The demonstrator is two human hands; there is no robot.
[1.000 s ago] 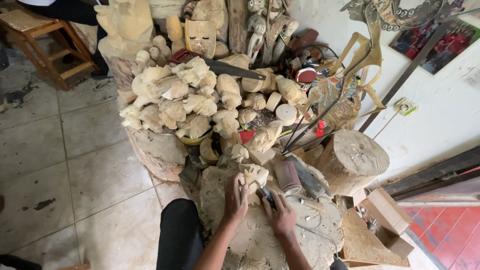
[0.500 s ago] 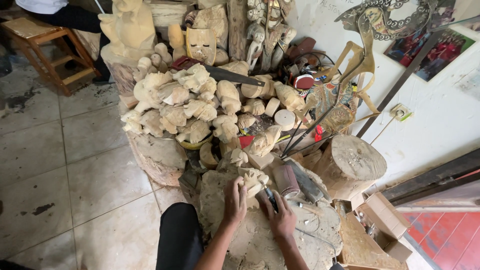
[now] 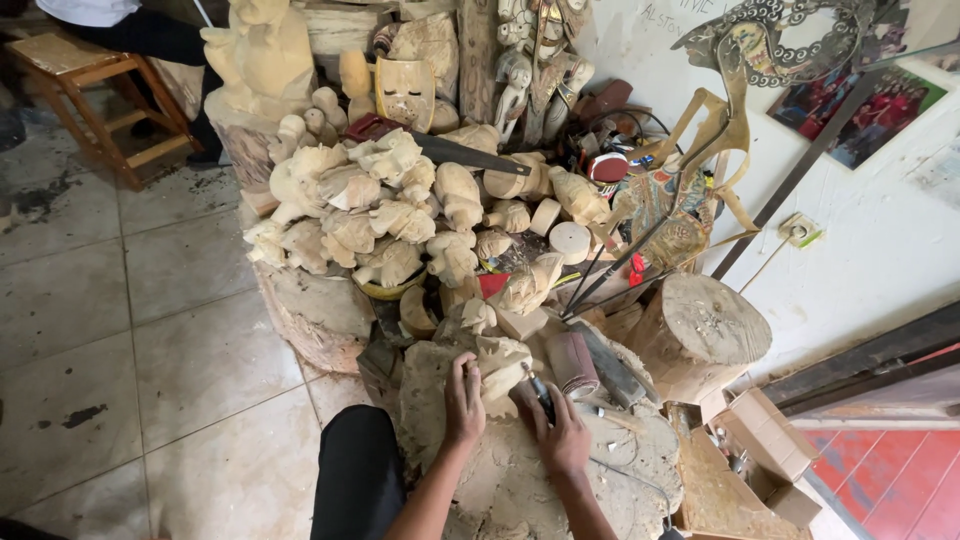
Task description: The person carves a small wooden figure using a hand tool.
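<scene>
1. The left hand (image 3: 463, 398) presses on a pale wood carving (image 3: 497, 362), fingers closed on its near side.
2. The right hand (image 3: 563, 432) is clamped around a dark-handled tool (image 3: 541, 392) (probably a chisel), its tip at the carving.
3. Both rest on a wide stump (image 3: 530, 480), near the heap of unfinished carvings (image 3: 370, 210).

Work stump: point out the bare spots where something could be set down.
Bare wood lies on the work stump right of the right hand, and on the round log top. Ahead of the left hand, the piled carvings crowd everything.

Soft even daylight, faint shadows, sharp focus, wide-angle edge bending.
</scene>
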